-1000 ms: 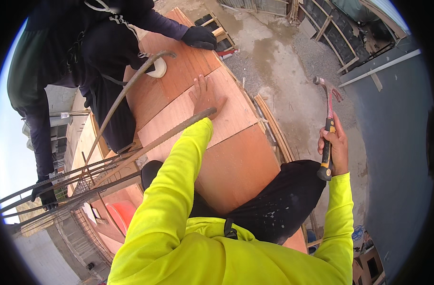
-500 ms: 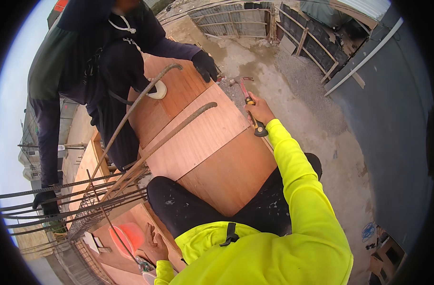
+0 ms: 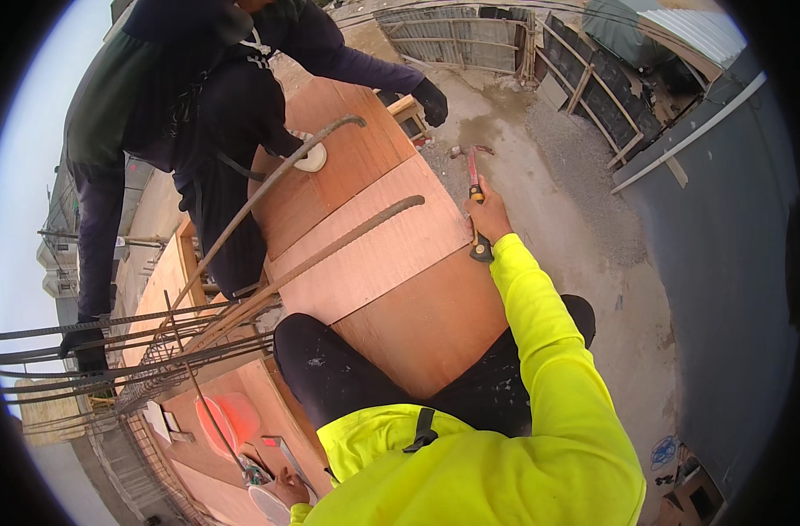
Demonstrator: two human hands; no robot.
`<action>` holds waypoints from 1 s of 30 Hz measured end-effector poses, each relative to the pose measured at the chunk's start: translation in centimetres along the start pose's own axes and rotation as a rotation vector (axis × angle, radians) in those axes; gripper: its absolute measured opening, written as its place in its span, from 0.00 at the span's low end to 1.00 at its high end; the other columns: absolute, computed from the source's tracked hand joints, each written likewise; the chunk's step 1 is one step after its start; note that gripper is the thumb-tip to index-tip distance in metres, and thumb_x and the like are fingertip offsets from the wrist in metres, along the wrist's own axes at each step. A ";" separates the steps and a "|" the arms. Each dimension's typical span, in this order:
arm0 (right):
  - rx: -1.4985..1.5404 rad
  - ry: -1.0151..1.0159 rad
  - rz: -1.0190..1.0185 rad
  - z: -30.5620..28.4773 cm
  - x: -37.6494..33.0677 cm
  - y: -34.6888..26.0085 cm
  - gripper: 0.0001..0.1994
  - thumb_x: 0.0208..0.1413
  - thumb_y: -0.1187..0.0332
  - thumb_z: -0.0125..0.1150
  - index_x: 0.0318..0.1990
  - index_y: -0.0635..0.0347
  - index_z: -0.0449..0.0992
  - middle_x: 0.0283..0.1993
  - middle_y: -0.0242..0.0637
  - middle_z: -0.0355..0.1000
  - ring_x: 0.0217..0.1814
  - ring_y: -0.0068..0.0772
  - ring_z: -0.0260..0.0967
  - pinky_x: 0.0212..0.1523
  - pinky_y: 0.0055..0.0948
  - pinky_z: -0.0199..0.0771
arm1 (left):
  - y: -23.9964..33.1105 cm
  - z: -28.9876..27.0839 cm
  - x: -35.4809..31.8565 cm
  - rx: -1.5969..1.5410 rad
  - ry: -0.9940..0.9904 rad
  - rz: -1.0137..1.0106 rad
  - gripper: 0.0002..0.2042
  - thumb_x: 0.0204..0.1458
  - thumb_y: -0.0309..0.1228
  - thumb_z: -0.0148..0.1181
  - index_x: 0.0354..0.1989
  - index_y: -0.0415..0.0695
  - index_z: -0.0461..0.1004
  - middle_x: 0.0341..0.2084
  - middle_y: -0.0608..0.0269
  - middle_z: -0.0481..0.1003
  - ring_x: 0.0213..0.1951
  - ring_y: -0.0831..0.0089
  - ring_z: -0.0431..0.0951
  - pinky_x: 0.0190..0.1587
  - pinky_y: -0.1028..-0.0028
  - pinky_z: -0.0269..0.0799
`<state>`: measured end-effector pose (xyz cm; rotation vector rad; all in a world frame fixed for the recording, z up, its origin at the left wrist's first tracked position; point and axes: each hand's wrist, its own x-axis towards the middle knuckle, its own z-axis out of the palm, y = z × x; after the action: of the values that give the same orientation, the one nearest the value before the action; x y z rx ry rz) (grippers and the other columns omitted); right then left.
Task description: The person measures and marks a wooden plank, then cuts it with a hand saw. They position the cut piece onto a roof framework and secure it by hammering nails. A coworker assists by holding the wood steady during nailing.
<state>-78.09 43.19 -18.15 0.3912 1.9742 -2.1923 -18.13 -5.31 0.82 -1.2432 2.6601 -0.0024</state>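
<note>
My right hand [image 3: 488,215] is closed round the black-and-yellow grip of a claw hammer [image 3: 475,180]. The hammer stands out over the right edge of the plywood sheeting [image 3: 431,320], its head pointing away from me. Low on the left, my left hand [image 3: 288,487] is beside a white container [image 3: 267,501]; its fingers look apart, and I make out nothing in them. Close to it lies a flat metal tool with a red end [image 3: 277,445]. A red-orange bucket [image 3: 228,422] stands just beyond, and a paler plywood strip [image 3: 374,250] crosses the sheeting.
Opposite me crouches a co-worker in dark clothes [image 3: 233,114], with black gloves. Long steel bars [image 3: 128,333] jut out at the left. Two bent bars [image 3: 330,241] slant over the plywood. Past the right edge, the ground [image 3: 575,202] lies well below, beside a grey wall [image 3: 707,263].
My left hand has moved down and back from beside the bucket, uncovering the metal tool. The hammer now points more nearly straight ahead. The co-worker's glove has lifted off the plywood edge.
</note>
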 end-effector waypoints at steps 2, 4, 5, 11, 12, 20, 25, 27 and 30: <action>0.140 0.016 0.073 0.1 -1.7 0.7 0.29 0.58 0.75 0.57 0.68 0.60 0.63 0.26 0.31 0.67 0.17 0.25 0.67 0.15 0.29 0.70 | -1.4 -0.2 -1.2 -0.065 0.191 -0.082 0.19 0.53 0.26 0.59 0.54 0.31 0.74 0.42 0.42 0.79 0.38 0.54 0.81 0.41 0.62 0.78; 0.260 0.031 0.147 -0.3 -4.3 1.5 0.07 0.59 0.74 0.56 0.39 0.56 0.63 0.26 0.33 0.67 0.18 0.25 0.68 0.16 0.29 0.72 | -3.8 -0.3 -2.4 -0.100 0.343 -0.232 0.15 0.54 0.23 0.58 0.50 0.35 0.77 0.38 0.46 0.79 0.37 0.53 0.81 0.42 0.60 0.78; 0.324 0.064 0.204 -0.8 -5.7 1.8 0.06 0.60 0.74 0.55 0.41 0.56 0.65 0.26 0.32 0.66 0.19 0.25 0.66 0.17 0.28 0.72 | -5.1 -0.2 -2.9 -0.141 0.492 -0.224 0.13 0.55 0.23 0.58 0.48 0.36 0.78 0.37 0.47 0.79 0.37 0.51 0.80 0.43 0.59 0.77; 0.462 0.116 0.343 -4.4 -11.3 3.3 0.13 0.65 0.60 0.56 0.30 0.54 0.67 0.24 0.31 0.66 0.24 0.26 0.67 0.25 0.28 0.72 | -13.7 -0.8 -4.9 -0.295 0.787 -0.635 0.11 0.54 0.29 0.61 0.43 0.39 0.83 0.36 0.49 0.83 0.39 0.57 0.85 0.46 0.65 0.78; 0.440 0.204 0.347 -4.8 -11.9 3.5 0.13 0.65 0.60 0.56 0.30 0.55 0.67 0.24 0.32 0.66 0.24 0.27 0.67 0.26 0.29 0.73 | -15.0 -0.4 -5.1 -0.389 0.787 -0.698 0.11 0.54 0.29 0.61 0.42 0.39 0.83 0.35 0.49 0.84 0.37 0.58 0.85 0.45 0.66 0.79; 0.256 0.469 0.160 -6.3 -15.0 3.4 0.11 0.64 0.64 0.56 0.29 0.57 0.70 0.24 0.36 0.70 0.23 0.35 0.69 0.25 0.37 0.77 | -27.8 6.6 -5.1 -0.743 0.378 -0.916 0.11 0.53 0.29 0.61 0.43 0.46 0.85 0.34 0.58 0.84 0.30 0.68 0.83 0.38 0.70 0.80; 0.074 0.393 0.196 -6.5 -15.6 1.9 0.11 0.65 0.63 0.54 0.29 0.55 0.69 0.23 0.34 0.68 0.22 0.33 0.67 0.27 0.38 0.77 | -31.5 11.2 -3.4 -0.146 -0.017 -0.642 0.12 0.51 0.31 0.63 0.43 0.53 0.86 0.43 0.54 0.83 0.44 0.56 0.83 0.53 0.60 0.77; 0.057 0.337 0.150 -6.4 -15.6 1.3 0.12 0.65 0.64 0.54 0.29 0.56 0.70 0.23 0.35 0.68 0.24 0.34 0.68 0.27 0.37 0.76 | -31.7 12.3 -1.7 -0.226 -0.093 -0.741 0.12 0.50 0.29 0.62 0.42 0.55 0.86 0.46 0.52 0.82 0.50 0.54 0.82 0.58 0.59 0.75; 0.040 0.232 0.155 -6.4 -15.7 0.4 0.10 0.65 0.65 0.56 0.32 0.59 0.71 0.25 0.36 0.68 0.27 0.35 0.68 0.28 0.36 0.74 | -31.4 13.0 0.3 -0.179 -0.109 -0.713 0.12 0.50 0.28 0.62 0.42 0.54 0.86 0.46 0.51 0.82 0.50 0.53 0.82 0.59 0.58 0.74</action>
<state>-62.54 48.65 -14.40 0.8089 1.9358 -2.1753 7.92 -24.71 -9.17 -2.1069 2.0257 0.1913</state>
